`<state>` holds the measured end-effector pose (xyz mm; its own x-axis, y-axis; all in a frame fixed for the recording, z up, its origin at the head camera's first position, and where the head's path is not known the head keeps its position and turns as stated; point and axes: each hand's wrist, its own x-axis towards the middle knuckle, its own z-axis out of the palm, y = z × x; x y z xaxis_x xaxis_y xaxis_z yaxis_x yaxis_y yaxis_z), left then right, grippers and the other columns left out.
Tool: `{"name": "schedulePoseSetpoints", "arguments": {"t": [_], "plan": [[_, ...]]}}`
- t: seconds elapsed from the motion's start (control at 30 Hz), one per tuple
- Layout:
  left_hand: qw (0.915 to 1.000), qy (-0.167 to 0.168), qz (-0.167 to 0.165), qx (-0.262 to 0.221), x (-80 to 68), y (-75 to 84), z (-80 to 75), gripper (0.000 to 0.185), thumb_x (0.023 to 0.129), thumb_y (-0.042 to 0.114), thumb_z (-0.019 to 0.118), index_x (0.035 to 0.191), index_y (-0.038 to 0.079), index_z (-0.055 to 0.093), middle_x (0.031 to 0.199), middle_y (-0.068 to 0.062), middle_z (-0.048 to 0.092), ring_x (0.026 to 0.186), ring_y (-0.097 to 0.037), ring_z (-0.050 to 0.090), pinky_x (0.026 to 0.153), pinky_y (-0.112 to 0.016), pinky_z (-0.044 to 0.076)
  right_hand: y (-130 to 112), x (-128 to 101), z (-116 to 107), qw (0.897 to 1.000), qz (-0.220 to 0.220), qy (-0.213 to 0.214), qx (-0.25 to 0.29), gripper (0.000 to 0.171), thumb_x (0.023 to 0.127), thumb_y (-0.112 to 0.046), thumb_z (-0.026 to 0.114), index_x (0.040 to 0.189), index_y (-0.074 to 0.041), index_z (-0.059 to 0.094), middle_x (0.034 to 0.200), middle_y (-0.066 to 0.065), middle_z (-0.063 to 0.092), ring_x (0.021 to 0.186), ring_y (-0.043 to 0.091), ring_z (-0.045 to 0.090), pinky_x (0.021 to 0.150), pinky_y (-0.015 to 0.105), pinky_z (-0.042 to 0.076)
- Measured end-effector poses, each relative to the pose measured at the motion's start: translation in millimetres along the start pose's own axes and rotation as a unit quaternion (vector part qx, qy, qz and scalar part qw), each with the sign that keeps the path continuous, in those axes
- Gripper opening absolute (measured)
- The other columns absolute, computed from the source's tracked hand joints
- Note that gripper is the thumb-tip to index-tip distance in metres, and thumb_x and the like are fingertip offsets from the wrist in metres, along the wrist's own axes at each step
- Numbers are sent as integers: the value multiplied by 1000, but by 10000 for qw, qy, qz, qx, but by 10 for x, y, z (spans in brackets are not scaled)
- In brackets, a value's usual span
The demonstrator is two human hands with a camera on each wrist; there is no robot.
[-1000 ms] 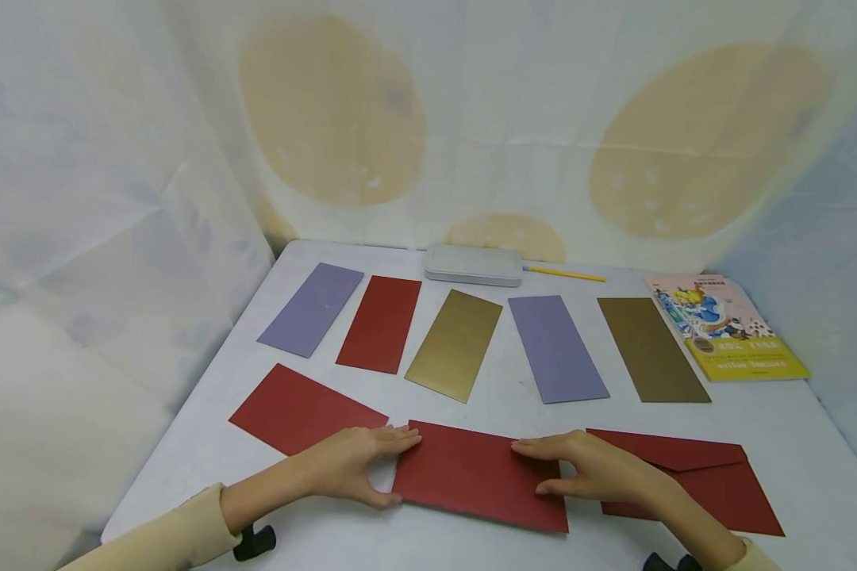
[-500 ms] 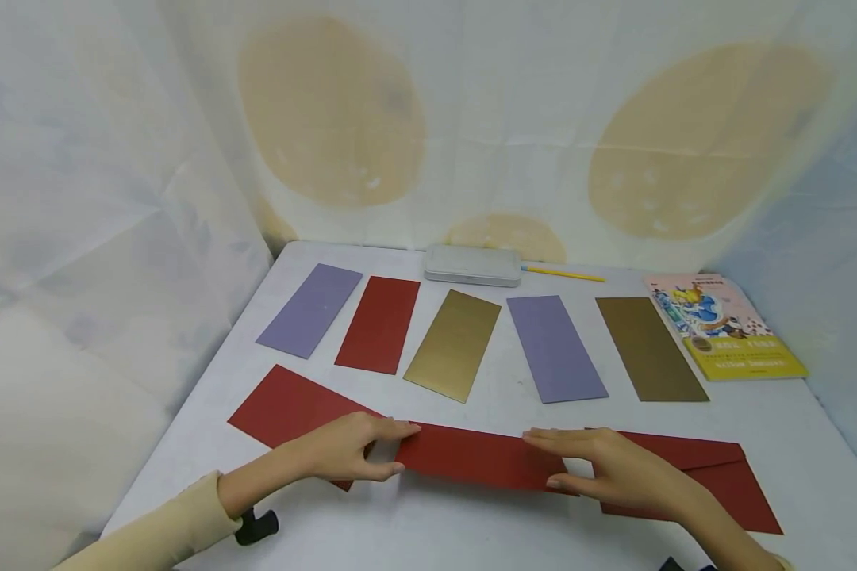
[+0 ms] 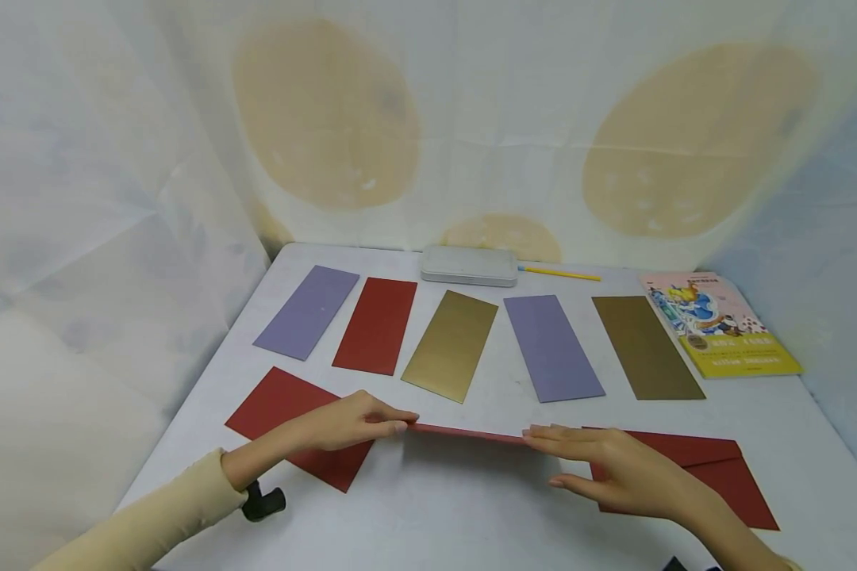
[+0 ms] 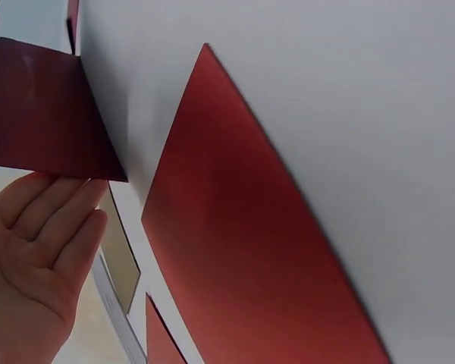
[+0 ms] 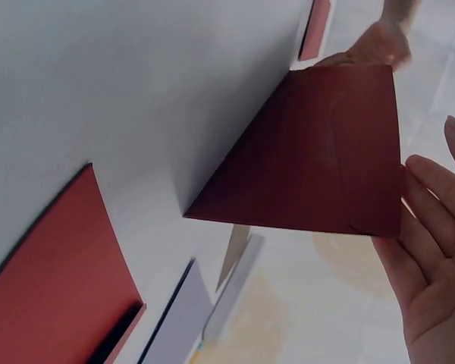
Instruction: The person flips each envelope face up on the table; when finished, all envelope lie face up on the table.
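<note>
A red envelope (image 5: pixel 318 152) stands on its long edge between both hands. From the head view only its thin top edge (image 3: pixel 467 432) shows. My left hand (image 3: pixel 357 420) pinches its left end, thumb close to the fingers; in the left wrist view the fingers reach along that end, the thumb hidden. My right hand (image 3: pixel 617 468) touches the other end with straight fingers. Its thumb stands apart from the paper in the right wrist view. Another red envelope (image 3: pixel 278 400) lies partly under the left forearm. A third red envelope (image 3: pixel 721 476), flap side up, lies beside the right hand.
Farther back lie two purple envelopes (image 3: pixel 307 313), a red one (image 3: pixel 376 325) and two gold ones (image 3: pixel 451 345). Behind them are a grey flat case (image 3: pixel 469 266) and a yellow pencil (image 3: pixel 560 274). A picture book (image 3: pixel 721 325) is at the right. A patterned curtain surrounds the table.
The middle red envelope has tilted up from lying flat onto its long edge. My left hand has risen with its end. The right thumb has come off the paper.
</note>
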<state>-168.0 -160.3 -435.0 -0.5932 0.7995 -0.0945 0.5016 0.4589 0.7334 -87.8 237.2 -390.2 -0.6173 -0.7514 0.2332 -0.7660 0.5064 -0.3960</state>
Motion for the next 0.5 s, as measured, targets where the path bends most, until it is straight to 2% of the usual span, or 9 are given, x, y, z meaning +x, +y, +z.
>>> {"name": "schedulePoseSetpoints", "arguments": {"t": [0.03, 0.1, 0.27, 0.33, 0.37, 0.4, 0.5], "plan": [[9999, -15, -44, -89, 14, 6, -13, 45, 102, 41, 46, 134, 12, 59, 127, 9, 61, 112, -3, 58, 94, -29, 46, 2, 4, -1, 10000, -30, 11, -19, 53, 89, -28, 71, 139, -25, 54, 135, -6, 57, 118, 13, 57, 80, 31, 54], [9996, -56, -154, -233, 40, 14, -42, 44, 102, 41, 46, 132, 12, 61, 127, 9, 61, 113, -4, 58, 95, -31, 46, 12, 13, -2, 10000, -8, 15, -27, 53, 90, -29, 70, 140, -26, 53, 135, -7, 56, 119, 13, 57, 81, 27, 53], [9976, 17, -600, -347, 80, 40, -104, 43, 100, 43, 47, 125, 14, 67, 119, 8, 66, 107, -9, 61, 90, -31, 48, 106, 69, -7, 9995, -283, 153, -21, 52, 90, -28, 70, 138, -20, 56, 134, -2, 58, 118, 15, 58, 90, 14, 43], [9969, 85, -719, -311, 95, 44, -124, 42, 100, 44, 47, 121, 15, 69, 88, 11, 69, 84, -7, 61, 77, -28, 48, 158, 100, -5, 9988, -419, 250, 89, 52, 88, -25, 72, 137, -16, 57, 132, 1, 59, 117, 17, 58, 92, 11, 39], [9964, 129, -768, -335, 102, 46, -132, 42, 100, 44, 47, 120, 15, 70, 86, 11, 67, 82, -8, 59, 75, -27, 47, 181, 114, -6, 9985, -433, 283, 151, 52, 88, -24, 72, 137, -16, 57, 132, 1, 59, 117, 17, 58, 92, 9, 38], [9963, 184, -767, -341, 111, 38, -139, 42, 99, 44, 47, 118, 14, 71, 77, 12, 62, 75, -8, 55, 71, -27, 46, 203, 127, -8, 9983, -448, 310, 197, 53, 87, -22, 73, 137, -16, 57, 132, 1, 60, 117, 17, 59, 92, 9, 38], [9974, 384, -529, -291, 135, 22, -149, 43, 100, 43, 48, 125, 15, 67, 83, 12, 64, 77, -6, 55, 70, -27, 47, 265, 161, -10, 9981, -414, 353, 280, 56, 85, -16, 75, 138, -16, 56, 132, 0, 59, 116, 18, 59, 91, 10, 39]]}}
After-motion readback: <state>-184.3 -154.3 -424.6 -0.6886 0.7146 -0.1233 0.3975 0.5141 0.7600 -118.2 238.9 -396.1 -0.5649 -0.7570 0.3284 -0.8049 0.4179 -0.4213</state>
